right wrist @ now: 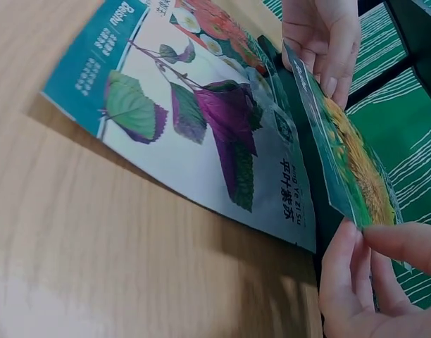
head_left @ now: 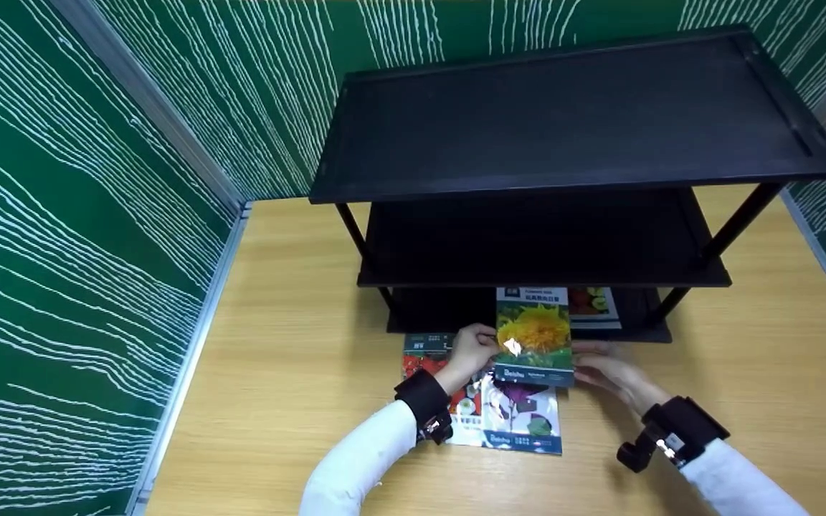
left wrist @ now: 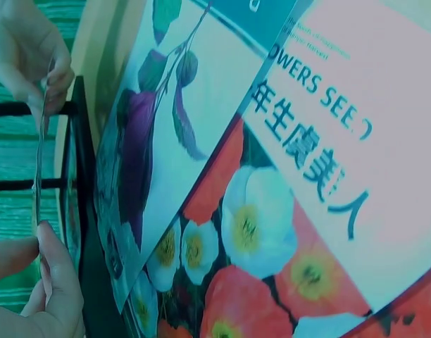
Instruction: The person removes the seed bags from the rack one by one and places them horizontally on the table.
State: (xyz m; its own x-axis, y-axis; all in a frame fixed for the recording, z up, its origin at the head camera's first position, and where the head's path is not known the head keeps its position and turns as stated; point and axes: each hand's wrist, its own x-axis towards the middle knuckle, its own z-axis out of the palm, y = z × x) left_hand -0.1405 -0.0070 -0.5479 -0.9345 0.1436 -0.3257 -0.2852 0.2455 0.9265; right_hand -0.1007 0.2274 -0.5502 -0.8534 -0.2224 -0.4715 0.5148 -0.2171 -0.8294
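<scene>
A seed packet with a yellow flower (head_left: 533, 331) is held up at the front of the rack's lowest shelf. My left hand (head_left: 473, 351) pinches its left edge, and my right hand (head_left: 610, 369) pinches the right edge; both grips show in the right wrist view, where the packet (right wrist: 349, 158) tilts between the fingers. Below lie overlapping packets on the table: one with purple leaves (right wrist: 226, 127) and one with red and white poppies (left wrist: 258, 225). Another packet with red flowers (head_left: 420, 364) sits partly beneath my left wrist.
The black three-tier rack (head_left: 571, 122) stands at the back of the wooden table (head_left: 291, 344). Its upper tiers overhang the lowest shelf (head_left: 442, 308), where another packet (head_left: 594, 307) lies at the right. Green walls (head_left: 62, 215) with white lines enclose the table.
</scene>
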